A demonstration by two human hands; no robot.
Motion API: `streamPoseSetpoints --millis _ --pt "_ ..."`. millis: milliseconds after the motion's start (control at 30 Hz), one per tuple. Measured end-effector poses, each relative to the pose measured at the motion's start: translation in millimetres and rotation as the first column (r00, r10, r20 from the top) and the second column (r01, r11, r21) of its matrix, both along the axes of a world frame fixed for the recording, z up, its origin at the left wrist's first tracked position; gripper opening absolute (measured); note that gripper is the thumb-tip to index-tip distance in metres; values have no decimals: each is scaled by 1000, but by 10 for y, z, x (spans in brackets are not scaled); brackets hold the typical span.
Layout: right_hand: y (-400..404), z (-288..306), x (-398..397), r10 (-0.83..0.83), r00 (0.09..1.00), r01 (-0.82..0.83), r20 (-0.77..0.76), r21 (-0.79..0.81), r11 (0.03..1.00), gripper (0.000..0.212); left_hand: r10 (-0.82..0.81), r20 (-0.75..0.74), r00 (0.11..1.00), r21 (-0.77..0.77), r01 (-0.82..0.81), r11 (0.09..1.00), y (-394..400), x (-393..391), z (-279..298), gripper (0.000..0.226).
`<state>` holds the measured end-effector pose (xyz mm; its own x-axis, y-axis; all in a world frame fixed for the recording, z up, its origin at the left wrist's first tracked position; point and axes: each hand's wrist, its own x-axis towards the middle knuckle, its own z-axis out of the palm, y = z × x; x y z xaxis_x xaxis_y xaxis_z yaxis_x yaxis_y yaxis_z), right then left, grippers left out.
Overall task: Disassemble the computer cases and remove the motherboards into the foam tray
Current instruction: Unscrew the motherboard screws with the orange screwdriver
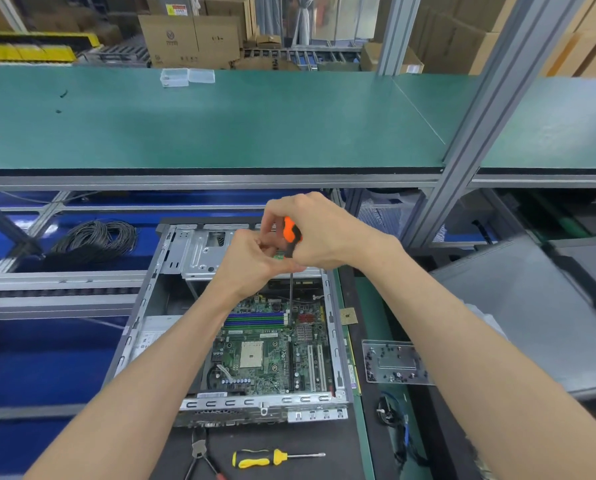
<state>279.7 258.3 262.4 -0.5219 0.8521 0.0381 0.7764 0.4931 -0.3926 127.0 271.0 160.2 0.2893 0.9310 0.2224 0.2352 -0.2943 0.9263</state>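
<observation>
Directly below both hands [282, 244] clenched around an orange screwdriver [291, 233], the motherboard [272, 351] inside the opened case [338, 362].

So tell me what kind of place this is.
Likely a factory or warehouse teardown line: an aluminium-framed bench with a green mat shelf, stacked cardboard cartons behind, and an opened computer case with its motherboard exposed.

The computer case [234, 327] lies open on top; a green shelf [203, 133] overhangs beyond; a yellow screwdriver [272, 458] and pliers [199, 455] lie on the near tabletop [289, 441].
</observation>
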Motion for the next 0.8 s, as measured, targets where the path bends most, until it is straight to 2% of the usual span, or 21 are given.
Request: streamPoseSetpoints --millis 100,200,267,333,433,500,567,600,633,700,733,800 --pt "12 -76 -71 -154 979 124 131 212 969 28 79 20 997 18 -79 997 8 92 0 34" --pt "33 -140 -161 -221 957 160 188 290 943 21 145 -21 989 79 -143 987 27 157 -18 31" --pt "59 -138 -149 -177 973 140 150 230 963 19 171 -94 981 3 -171 985 27 116 -51 36" --pt "65 -105 -114 -119 987 100 111 165 981 24 116 -216 969 -85 -137 987 34 11 -147 49" --pt "22 -13 -70 -29 999 27 46 45 999 38 -65 -389 919 -206 -18 978 4 -137 -337 33" --pt "6 -3 -42 -9 999 9 35 -6 1000 44 -164 -533 830 -233 42 972 -5 -174 -497 19" --pt "8 -20 -52 -62 993 54 98 89 995 33 -234 -695 680 -224 104 969 4 -147 -667 16" --pt "20 -26 -61 -111 984 86 142 173 981 22 -253 -759 600 -220 130 967 10 -111 -754 22" --pt "31 -30 -72 -159 971 118 178 221 968 22 -267 -807 528 -225 143 964 28 -72 -848 32" --pt "54 -37 -75 -212 954 164 213 221 961 34 -295 -855 426 -257 145 955 64 0 -999 46" --pt "72 -35 -73 -202 959 162 199 197 967 30 -311 -865 394 -275 146 950 83 27 -1062 47" --pt "114 -39 -35 -133 979 111 155 141 984 9 -343 -877 335 -309 153 939 120 72 -1169 43"
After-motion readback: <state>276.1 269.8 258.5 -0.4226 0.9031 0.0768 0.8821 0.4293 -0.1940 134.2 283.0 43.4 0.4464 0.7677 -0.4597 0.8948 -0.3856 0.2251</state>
